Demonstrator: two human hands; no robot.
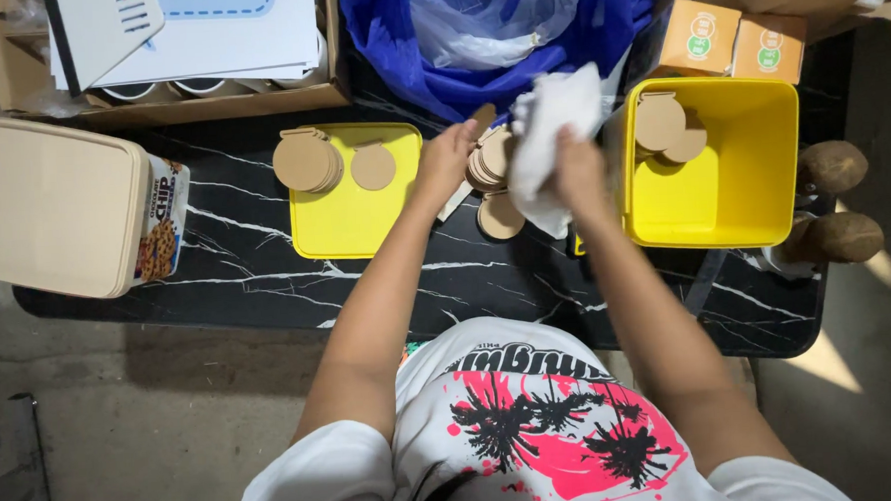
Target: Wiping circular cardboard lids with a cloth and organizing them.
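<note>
Left hand (446, 160) clasps wooden disc stack (492, 158) | right hand (574, 170) grips white cloth (550, 126), just right of discs, touching

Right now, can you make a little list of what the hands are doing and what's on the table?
left hand: holds a stack of tan round discs
right hand: grips a white cloth
yellow lid: flat, more discs on it
yellow tub: a few discs inside
table: black with white veins
beige box: at table's left end
</note>
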